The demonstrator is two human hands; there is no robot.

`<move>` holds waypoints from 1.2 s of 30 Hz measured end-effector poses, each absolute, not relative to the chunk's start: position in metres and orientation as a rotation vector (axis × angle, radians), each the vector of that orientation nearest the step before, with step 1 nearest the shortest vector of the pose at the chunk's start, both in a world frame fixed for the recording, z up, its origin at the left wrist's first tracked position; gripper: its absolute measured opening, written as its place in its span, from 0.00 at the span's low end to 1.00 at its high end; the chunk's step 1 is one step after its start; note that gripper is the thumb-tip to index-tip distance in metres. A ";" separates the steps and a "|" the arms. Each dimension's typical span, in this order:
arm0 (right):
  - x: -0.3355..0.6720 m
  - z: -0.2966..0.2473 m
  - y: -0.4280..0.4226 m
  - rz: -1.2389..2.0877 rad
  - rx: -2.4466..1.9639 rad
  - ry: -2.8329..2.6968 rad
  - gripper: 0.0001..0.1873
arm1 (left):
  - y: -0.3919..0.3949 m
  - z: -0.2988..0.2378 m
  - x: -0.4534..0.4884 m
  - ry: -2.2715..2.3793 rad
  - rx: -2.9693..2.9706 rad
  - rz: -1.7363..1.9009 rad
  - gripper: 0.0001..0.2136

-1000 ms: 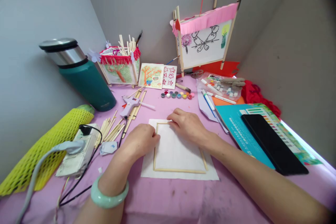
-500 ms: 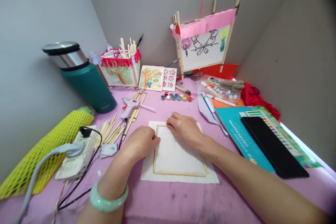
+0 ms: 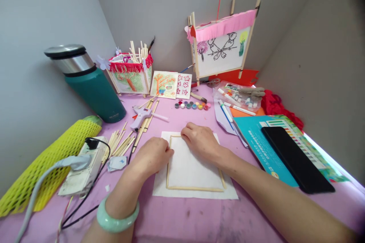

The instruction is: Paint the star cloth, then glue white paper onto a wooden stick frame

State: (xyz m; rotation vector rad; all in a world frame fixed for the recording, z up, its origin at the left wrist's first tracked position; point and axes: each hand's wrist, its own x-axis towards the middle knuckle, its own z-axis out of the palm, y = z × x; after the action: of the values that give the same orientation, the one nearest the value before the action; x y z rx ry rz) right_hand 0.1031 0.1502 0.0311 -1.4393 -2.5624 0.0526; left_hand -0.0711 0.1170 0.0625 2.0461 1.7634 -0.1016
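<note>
A square frame of thin wooden sticks (image 3: 196, 188) lies on a white sheet of paper (image 3: 194, 163) in front of me. My left hand (image 3: 154, 155) rests at the frame's left side, its fingers curled and closed against that stick. At the far side, my right hand (image 3: 199, 138) is closed over the top stick, with the fingertips mostly hidden under the knuckles. The right forearm crosses over the frame's right side and covers part of it. A pale green bangle (image 3: 117, 218) circles my left wrist.
To the left are a glue gun (image 3: 141, 117), loose sticks (image 3: 121, 144), a power strip (image 3: 82, 171) and a teal bottle (image 3: 97, 91). Paint pots (image 3: 191, 105) stand behind the paper. A black phone (image 3: 296, 159) lies on a blue book (image 3: 265, 152). A decorated lantern (image 3: 222, 51) hangs behind.
</note>
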 end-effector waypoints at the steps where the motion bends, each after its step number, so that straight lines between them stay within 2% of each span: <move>1: 0.103 0.031 0.150 0.053 -1.439 -2.563 0.13 | 0.117 0.063 -0.071 1.763 2.048 -0.101 0.14; 24: 0.105 0.028 0.152 -0.040 -1.387 -2.590 0.12 | 0.117 0.063 -0.070 1.752 2.063 -0.086 0.14; 32: 0.105 0.028 0.153 -0.065 -1.395 -2.599 0.12 | 0.116 0.067 -0.068 1.769 2.072 -0.092 0.13; 36: 0.106 0.027 0.153 -0.068 -1.371 -2.598 0.11 | 0.117 0.066 -0.070 1.804 2.058 -0.064 0.08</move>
State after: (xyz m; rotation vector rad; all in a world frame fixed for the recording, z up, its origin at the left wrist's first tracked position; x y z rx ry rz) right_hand 0.1055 0.1532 0.0271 -1.3705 -2.5976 -0.0680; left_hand -0.0697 0.1169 0.0657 2.0575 1.8037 -0.0637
